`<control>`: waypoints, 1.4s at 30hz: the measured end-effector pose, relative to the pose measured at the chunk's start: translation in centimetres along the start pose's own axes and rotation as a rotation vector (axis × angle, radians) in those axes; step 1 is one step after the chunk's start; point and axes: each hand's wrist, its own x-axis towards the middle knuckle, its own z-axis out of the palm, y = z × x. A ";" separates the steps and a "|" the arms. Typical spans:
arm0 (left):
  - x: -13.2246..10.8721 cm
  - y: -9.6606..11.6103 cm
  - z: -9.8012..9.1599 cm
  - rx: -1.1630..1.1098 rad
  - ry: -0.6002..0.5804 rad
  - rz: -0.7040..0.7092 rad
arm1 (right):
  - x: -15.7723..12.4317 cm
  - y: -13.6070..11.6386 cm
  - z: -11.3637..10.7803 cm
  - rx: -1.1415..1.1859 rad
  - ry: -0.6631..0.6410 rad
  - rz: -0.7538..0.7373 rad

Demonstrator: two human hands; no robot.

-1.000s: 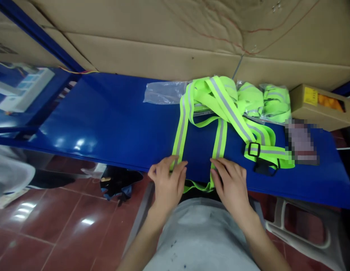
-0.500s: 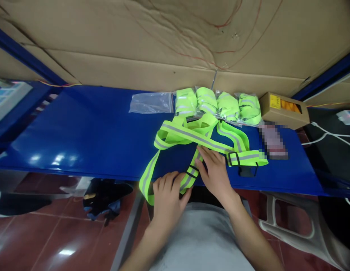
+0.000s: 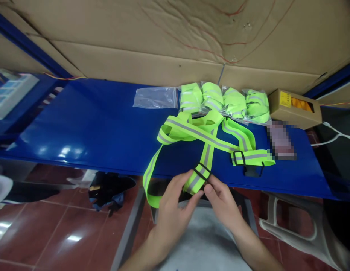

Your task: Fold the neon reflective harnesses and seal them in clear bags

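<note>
A neon-yellow reflective strap (image 3: 201,140) with a grey stripe lies loosely looped on the blue table, one part reaching to the front edge. My left hand (image 3: 176,199) grips that near part, thumb below and fingers partly hidden behind the webbing. Closed at the other side of it, my right hand (image 3: 220,194) pinches the strap by the black slider buckle (image 3: 202,171). A second black slider (image 3: 239,158) sits on the strap further right, beside a black clip (image 3: 251,171). From my left hand a loop of strap hangs past the table edge.
Several bagged neon straps (image 3: 211,98) stand in a row at the back. Left of them lies a flat clear plastic bag (image 3: 155,98). A cardboard box (image 3: 295,109) and a blurred-out phone-like object (image 3: 281,140) are on the right. A plastic stool (image 3: 293,218) stands below.
Both hands have turned and lifted the strap's near end at the table edge. My right hand has moved from on top of the strap down to beside the slider. The view has shifted slightly.
</note>
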 end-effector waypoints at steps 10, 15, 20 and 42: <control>-1.4 0.9 -0.2 -0.090 -0.064 -0.200 | 2.7 0.1 2.4 0.482 0.047 0.040; -1.4 0.2 0.4 -0.279 -0.128 -0.450 | 3.6 0.1 3.1 0.546 0.070 -0.048; -0.3 0.1 0.0 -0.171 -0.184 -0.496 | 4.3 0.2 3.7 0.657 0.081 -0.017; 0.5 0.6 -2.3 -0.554 -0.453 -0.603 | 8.6 -4.4 1.8 0.884 0.259 0.130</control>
